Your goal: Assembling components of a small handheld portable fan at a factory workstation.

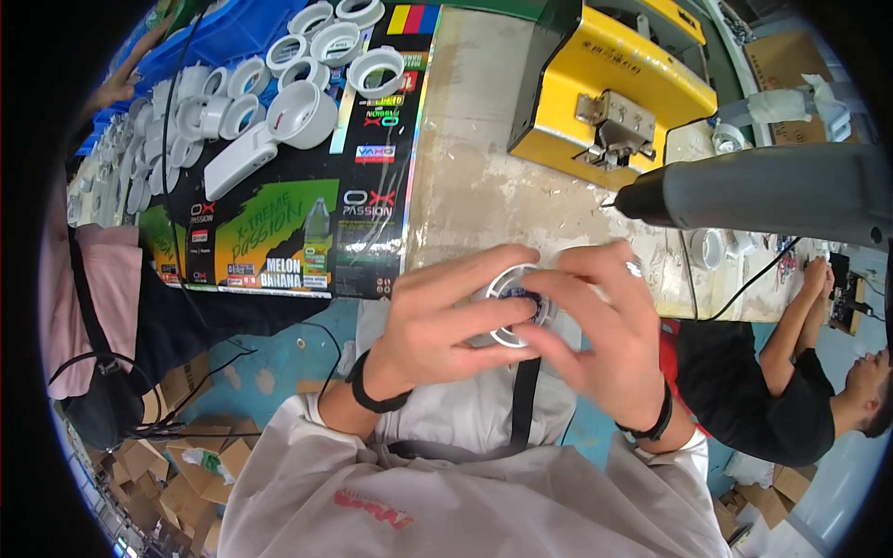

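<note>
In front of my body, at the near edge of the worktable, my left hand [446, 321] grips a white round plastic housing [499, 337] by its left side. Something small and dark shows inside the ring, too covered by fingers to name. My right hand [605, 321] closes over the housing's right side, with thumb and fingertips at the opening. Whether those fingertips also pinch a small part cannot be seen. Up and to the right hangs a grey powered screwdriver [744, 191] with a black nose, touched by neither hand.
A yellow metal fixture [605, 93] with a latch stands at the back. On a printed black box [367, 223] at left lie several white rings and a round part with a handle [279, 135]. Blue bins [237, 37] are behind. Co-workers sit at both sides; cables [693, 279] hang nearby.
</note>
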Demonstrator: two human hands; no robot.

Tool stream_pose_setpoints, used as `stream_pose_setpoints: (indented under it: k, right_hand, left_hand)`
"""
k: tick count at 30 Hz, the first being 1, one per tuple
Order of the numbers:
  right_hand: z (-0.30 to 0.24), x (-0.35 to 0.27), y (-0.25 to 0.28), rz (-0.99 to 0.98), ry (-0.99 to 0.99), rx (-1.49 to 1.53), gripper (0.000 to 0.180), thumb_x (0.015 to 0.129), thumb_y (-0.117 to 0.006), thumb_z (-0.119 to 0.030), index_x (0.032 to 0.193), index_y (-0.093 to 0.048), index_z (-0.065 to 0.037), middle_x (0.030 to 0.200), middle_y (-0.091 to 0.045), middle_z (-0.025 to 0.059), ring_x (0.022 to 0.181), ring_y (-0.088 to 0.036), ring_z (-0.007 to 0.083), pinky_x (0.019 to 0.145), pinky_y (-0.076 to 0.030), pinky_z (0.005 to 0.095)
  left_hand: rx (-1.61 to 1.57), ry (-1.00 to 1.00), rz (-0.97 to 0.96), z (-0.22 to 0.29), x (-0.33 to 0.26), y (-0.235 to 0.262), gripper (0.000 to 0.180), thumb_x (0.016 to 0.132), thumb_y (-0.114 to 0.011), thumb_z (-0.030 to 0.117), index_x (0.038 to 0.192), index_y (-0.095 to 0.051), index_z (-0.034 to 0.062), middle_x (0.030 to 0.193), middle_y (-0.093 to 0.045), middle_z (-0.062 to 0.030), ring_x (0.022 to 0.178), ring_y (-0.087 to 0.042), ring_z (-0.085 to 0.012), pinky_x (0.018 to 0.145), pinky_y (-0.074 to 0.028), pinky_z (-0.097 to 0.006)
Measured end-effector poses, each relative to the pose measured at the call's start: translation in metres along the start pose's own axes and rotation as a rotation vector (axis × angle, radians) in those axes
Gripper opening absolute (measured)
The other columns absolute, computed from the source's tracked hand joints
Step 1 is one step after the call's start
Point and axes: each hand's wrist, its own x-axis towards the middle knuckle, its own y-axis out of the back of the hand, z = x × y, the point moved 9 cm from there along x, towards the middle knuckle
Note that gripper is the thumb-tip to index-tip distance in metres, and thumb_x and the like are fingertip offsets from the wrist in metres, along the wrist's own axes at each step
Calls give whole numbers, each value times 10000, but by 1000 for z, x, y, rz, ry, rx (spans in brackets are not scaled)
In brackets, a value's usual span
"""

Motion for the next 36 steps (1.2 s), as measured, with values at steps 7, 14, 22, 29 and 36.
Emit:
stream_pose_setpoints:
  k: [7,14,22,29,36]
  right_hand:
    - [32,-8,92,1007,-36,193,678,893,-515,-389,1365,-236,10,1177,-471,197,1026,-506,272,863,-423,402]
    - [66,20,100,860,-194,548,867,795,-424,-745,1315,-290,-65,670,-466,71,539,-434,160,601,-394,326]
    - [96,61,79,703,-133,691,922,730,-419,-814,1258,-329,-64,646,-458,66,500,-434,168,576,-397,353]
    - [100,68,72,625,78,937,906,741,-374,-824,1251,-338,-76,631,-439,56,490,-418,156,555,-384,341]
    - [99,73,70,583,103,931,897,747,-378,-817,1245,-345,-72,620,-435,51,497,-423,157,555,-391,349]
  left_hand:
    - [-35,107,70,-23,0,7,349,482,-831,93,778,-662,22,1016,-645,-168,795,-664,-271,664,-535,-288]
    - [23,189,152,-48,-8,34,331,494,-821,61,783,-671,1,1043,-643,-177,837,-661,-269,716,-535,-297]
    - [8,201,137,-54,-8,36,344,483,-833,63,776,-665,-1,1024,-645,-184,843,-663,-271,718,-534,-301]
    - [6,197,122,-56,-7,34,347,483,-833,68,782,-666,13,1029,-643,-188,837,-668,-270,701,-540,-301]
    - [2,191,115,-56,-7,33,351,482,-834,76,785,-668,13,1037,-641,-190,828,-669,-266,687,-544,-300]
